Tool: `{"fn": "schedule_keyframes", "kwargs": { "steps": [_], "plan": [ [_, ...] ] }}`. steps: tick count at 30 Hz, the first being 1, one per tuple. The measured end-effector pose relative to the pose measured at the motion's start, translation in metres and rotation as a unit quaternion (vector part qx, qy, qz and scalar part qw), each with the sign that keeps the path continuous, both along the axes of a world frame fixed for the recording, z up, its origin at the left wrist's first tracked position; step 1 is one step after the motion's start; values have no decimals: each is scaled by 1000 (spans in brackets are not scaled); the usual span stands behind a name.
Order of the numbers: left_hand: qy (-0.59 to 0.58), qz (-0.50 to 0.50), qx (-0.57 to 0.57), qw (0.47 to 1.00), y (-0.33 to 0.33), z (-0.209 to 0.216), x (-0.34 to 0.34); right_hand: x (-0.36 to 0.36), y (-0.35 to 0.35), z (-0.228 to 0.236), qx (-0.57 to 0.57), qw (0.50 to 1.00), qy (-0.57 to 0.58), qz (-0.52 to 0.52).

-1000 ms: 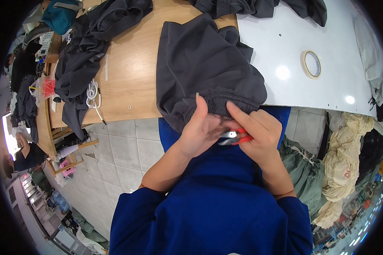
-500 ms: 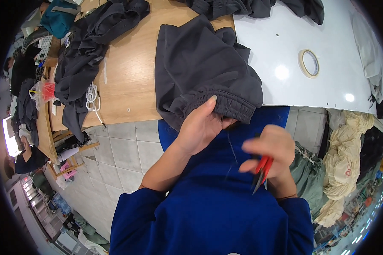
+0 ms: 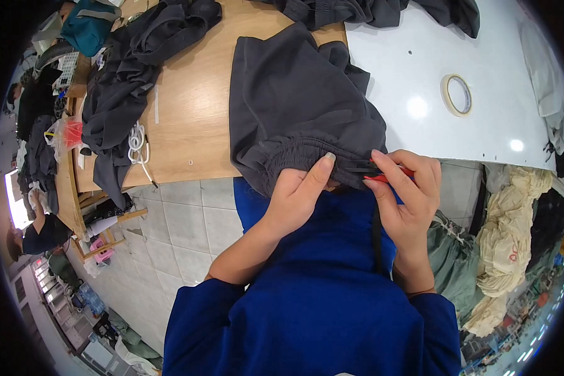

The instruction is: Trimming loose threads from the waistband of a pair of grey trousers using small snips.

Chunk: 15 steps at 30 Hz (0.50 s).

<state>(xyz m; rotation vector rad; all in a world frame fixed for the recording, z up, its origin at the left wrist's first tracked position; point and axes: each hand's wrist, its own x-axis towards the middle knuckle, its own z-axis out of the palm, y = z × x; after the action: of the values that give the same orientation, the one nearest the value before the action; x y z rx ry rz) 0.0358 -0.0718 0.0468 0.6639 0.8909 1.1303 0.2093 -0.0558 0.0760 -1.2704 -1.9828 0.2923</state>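
1. The grey garment lies across the spot where the wood table meets the white table, its gathered band reaching past the front edge toward the person in the blue shirt.
2. The left hand has the band pinched, thumb on top, the other fingers partly hidden by the cloth.
3. The right hand grips the red-handled snips, blades pointing left at the band's right end; from here I can't tell whether they are closed on anything.
4. A tape roll lies flat on the white table, well apart from both hands.
5. Over to the left, a dark heap of cloth droops off the wood table, with a looped white cord just beside it.
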Motion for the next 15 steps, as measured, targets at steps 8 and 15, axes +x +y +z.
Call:
{"fn": "schedule_keyframes", "kwargs": {
  "steps": [8,15],
  "plan": [
    [14,-30,-28,999,-9,-5,-9,-5,-3,2,-16,1000,13,-22],
    [43,-57,-19,997,-10,5,-9,-6,-5,2,-13,1000,15,-12]
  ]
}}
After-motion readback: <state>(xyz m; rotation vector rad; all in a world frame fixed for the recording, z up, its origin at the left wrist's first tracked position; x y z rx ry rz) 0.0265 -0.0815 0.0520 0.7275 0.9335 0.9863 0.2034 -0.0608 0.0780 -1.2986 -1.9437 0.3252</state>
